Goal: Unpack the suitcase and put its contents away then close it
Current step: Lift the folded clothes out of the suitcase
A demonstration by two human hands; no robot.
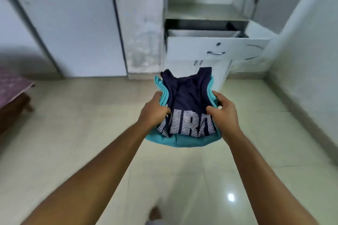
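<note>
Ahead of me the white cabinet (210, 23) stands against the wall with its drawer (215, 47) pulled out. The drawer's metal inside shows along the top edge, and from here I see nothing lying in it, though the front panel hides most of the bottom. Behind it, a darker second compartment (237, 25) sits at the right, and I cannot tell what is in that one. Above the drawer the open shelf (199, 11) looks bare. A metal handle (215, 53) sits on the drawer front.

I hold a small stack of folded clothes out in front of me, above the tiled floor (91, 124) and just short of the cabinet. On top is a navy shirt (186, 97) with striped white letters across its near end; under it is a teal garment (175, 139) whose edges show on the left side, the right side and the near edge.

My left hand (153, 110) grips the left side of the stack, thumb pressed down on the navy shirt near the letters, the fingers curled under the teal cloth and out of sight. My right hand (223, 110) clamps the right side the same way, thumb on top, fingers wrapped around the edge.

At the far left the corner of a bed (12, 86) with a purple patterned cover shows. The suitcase is not in my sight.
</note>
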